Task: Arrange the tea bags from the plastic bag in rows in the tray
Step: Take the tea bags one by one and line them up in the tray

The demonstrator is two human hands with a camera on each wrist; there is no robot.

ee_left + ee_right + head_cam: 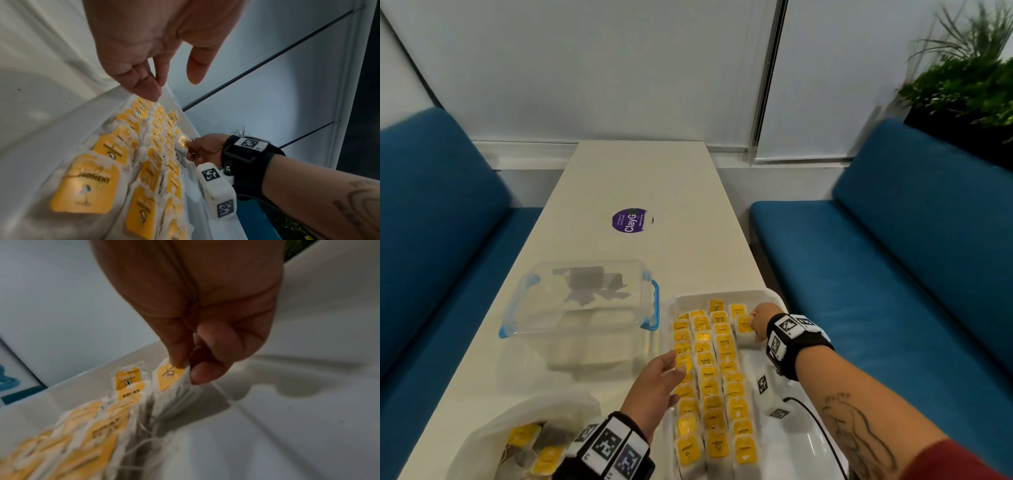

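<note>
A white tray (pixel 798 438) at the near right of the table holds several yellow-tagged tea bags (pixel 710 380) in three rows. My right hand (pixel 756 323) is at the tray's far right and pinches one tea bag (pixel 174 386) by its top edge, low over the tray floor. My left hand (pixel 659 383) lies over the left row with straight, relaxed fingers (pixel 148 91) touching the bags and holding nothing. A clear plastic bag (pixel 482 445) with more tea bags (pixel 534 445) lies at the near left.
A clear lidded box with blue clips (pixel 582 298) stands left of the tray. A purple round sticker (pixel 630 220) sits mid-table. Blue benches (pixel 893 291) flank the white table (pixel 619 178). A plant (pixel 969 85) is at the far right. A black cable (pixel 815 421) crosses the tray.
</note>
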